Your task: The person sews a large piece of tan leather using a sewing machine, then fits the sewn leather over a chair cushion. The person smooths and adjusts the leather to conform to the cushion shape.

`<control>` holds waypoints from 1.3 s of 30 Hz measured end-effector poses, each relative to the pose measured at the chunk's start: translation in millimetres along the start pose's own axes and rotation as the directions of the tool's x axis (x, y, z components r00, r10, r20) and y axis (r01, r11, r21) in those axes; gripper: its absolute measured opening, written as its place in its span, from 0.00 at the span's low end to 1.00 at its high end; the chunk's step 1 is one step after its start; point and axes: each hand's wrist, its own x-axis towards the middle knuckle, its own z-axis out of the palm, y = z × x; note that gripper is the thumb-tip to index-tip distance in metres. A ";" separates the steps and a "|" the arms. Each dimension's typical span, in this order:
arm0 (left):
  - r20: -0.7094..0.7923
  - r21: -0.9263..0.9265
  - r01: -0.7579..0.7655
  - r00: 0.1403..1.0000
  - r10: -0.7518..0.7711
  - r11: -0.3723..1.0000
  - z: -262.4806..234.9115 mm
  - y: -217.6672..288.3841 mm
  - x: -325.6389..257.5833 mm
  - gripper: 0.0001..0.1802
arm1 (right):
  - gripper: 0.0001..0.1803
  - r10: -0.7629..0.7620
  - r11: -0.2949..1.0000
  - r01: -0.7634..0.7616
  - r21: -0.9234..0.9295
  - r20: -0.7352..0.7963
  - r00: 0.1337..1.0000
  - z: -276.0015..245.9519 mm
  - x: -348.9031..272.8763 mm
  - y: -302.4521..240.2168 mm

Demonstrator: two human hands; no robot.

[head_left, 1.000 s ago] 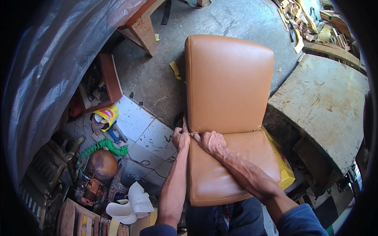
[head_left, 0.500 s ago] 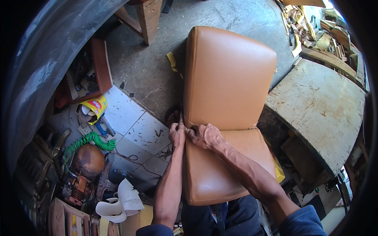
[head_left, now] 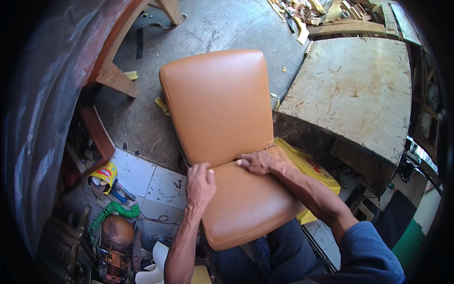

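A tan leather-covered chair (head_left: 222,104) stands in front of me, its padded back farther off and its seat (head_left: 253,203) close to my lap. My right hand (head_left: 257,163) lies on the seat by the crease below the backrest, fingers stretched out and holding nothing. At the left end of that crease, my left hand (head_left: 200,183) is against the side edge of the seat. Its thumb is apart from the bent fingers, and nothing shows in it. The underside of the chair is hidden.
A worn wooden tabletop (head_left: 354,94) stands at right, near a yellow plastic piece (head_left: 307,165) beside the seat. Lower left are a compressor (head_left: 116,232), a green coiled hose (head_left: 113,210) and a yellow container (head_left: 105,175). Wood scraps (head_left: 307,9) lie far off; wooden legs (head_left: 118,80) stand upper left.
The chair has turned and shifted left in view. My hands, close together at the left seam before, are now apart: the right has moved along the crease onto the seat.
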 end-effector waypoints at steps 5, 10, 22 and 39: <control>0.375 -0.029 -0.120 0.919 0.122 0.992 46.0 84.0 13.9 0.28 | 0.24 0.315 0.948 -0.319 0.007 -0.179 0.932 -43.3 -52.9 85.5; 0.507 0.045 -0.145 0.856 0.103 0.988 128.0 136.4 62.4 0.35 | 0.28 0.319 0.738 -0.062 0.672 -0.267 0.909 -37.2 -64.9 170.7; 0.665 0.281 0.113 0.693 -0.278 0.953 170.8 169.1 117.2 0.38 | 0.36 0.199 0.444 0.254 0.859 -0.371 0.907 69.9 15.1 217.1; 0.512 0.231 0.018 0.848 -0.137 0.973 177.4 162.9 96.5 0.31 | 0.30 0.550 0.692 -0.260 0.674 -0.260 0.794 73.8 13.0 218.7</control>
